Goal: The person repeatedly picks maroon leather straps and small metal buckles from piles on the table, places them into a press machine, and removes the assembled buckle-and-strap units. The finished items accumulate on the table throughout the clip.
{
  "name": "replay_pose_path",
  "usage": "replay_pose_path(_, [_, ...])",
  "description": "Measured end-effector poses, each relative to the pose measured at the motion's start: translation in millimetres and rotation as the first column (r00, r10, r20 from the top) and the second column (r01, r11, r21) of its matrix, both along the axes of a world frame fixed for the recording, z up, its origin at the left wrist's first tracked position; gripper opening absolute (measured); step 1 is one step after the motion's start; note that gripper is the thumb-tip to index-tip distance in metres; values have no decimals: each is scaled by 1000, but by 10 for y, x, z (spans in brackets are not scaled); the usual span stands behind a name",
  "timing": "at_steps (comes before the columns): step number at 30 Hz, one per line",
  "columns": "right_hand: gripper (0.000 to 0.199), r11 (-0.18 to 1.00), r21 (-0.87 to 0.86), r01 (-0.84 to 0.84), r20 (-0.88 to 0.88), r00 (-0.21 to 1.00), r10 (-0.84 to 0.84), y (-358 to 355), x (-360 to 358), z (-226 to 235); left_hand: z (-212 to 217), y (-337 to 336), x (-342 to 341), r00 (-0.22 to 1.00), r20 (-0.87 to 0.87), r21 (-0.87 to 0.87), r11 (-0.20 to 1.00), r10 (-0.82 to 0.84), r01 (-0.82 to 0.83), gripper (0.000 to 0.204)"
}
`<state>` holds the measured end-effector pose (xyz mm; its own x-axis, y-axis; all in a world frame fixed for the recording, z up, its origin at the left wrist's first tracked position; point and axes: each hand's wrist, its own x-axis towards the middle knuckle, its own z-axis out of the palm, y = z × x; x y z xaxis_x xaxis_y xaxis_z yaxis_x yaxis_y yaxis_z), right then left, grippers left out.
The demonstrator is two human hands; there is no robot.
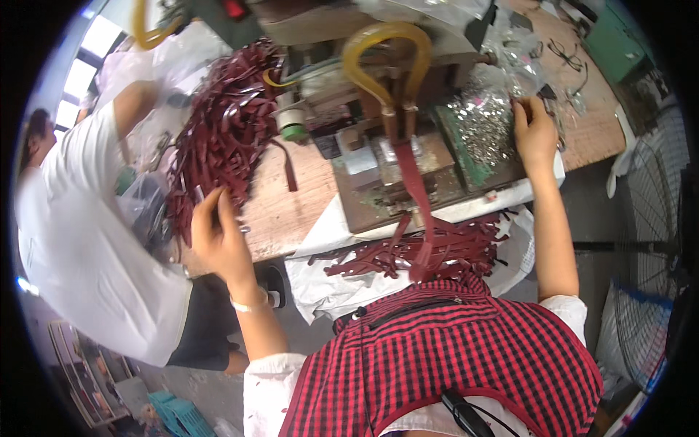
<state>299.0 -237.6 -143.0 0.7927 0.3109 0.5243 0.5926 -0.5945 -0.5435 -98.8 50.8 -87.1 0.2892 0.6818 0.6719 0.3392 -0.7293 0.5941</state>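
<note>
My left hand [216, 237] reaches into the lower edge of a big heap of dark red straps [222, 135] on the wooden bench, fingers curled around strap ends. My right hand [534, 131] rests at the right edge of a pile of small silver metal pieces [482, 124], fingers bent down into them. Between both hands stands a press machine [386, 95] with a yellow hose loop. One dark red strap [415, 193] hangs from it over the bench edge. More dark red straps [429, 251] lie on a white sheet near my lap.
Another person in a white shirt [87, 240] stands at the left beside the strap heap. A wire fan guard [655, 240] is at the right. Clear plastic bags [510, 44] and eyeglass-like wire pieces [564, 54] lie on the wooden table behind.
</note>
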Motion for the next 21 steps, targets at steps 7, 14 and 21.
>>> replay_pose_path(7, [16,974,51,-222,-78,971,226,362,-296,164,-498,614,784,781,-560,187,961,276,-205,37])
replay_pose_path(14, [18,934,335,-127,-435,858,273,-59,-659,49,-1030,574,547,828,-559,-290,925,46,-247,26])
replay_pose_path(21, [20,742,506,-440,-185,784,592,564,-1185,778,-1045,496,641,989,35,-475,868,-142,141,16])
